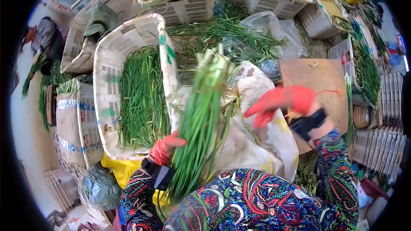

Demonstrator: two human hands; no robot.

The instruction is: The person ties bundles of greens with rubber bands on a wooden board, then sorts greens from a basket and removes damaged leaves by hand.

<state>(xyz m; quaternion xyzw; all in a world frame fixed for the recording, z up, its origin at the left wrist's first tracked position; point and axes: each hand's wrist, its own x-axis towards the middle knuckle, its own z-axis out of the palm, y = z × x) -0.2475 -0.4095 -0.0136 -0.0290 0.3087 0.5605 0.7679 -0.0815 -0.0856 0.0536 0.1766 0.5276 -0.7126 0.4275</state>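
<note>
A long, loose bunch of green leafy stalks with pale upper ends (pixel 199 119) stands slightly slanted in front of you, its dark leaves reaching down to your patterned clothing (pixel 252 201). To its left is a large white plastic crate with perforated walls (pixel 107 98), holding cut green leaves (pixel 143 98); the crate's right wall runs close beside the bunch, so room on that side is narrow. To the right, the pale cloth with grey and yellow prints (pixel 257 141) spreads between the bunch and your right hand, giving the wider gap. Beyond the cloth, a flat brown board (pixel 312 72) has its near part partly behind your right wrist and hand. Past the upper ends of the bunch, loose green stalks (pixel 218 30) and crumpled clear plastic (pixel 278 34) cover the floor.

Your left hand, in a red glove (pixel 167 146), is clamped on the lower part of the bunch from its left side, the fingertips lying over the leaves. Your right hand, in a red glove (pixel 280 105), is blurred, its fingers stretched toward the bunch and spread a little apart, clear of the stalks and above the cloth and the board's edge.
</note>
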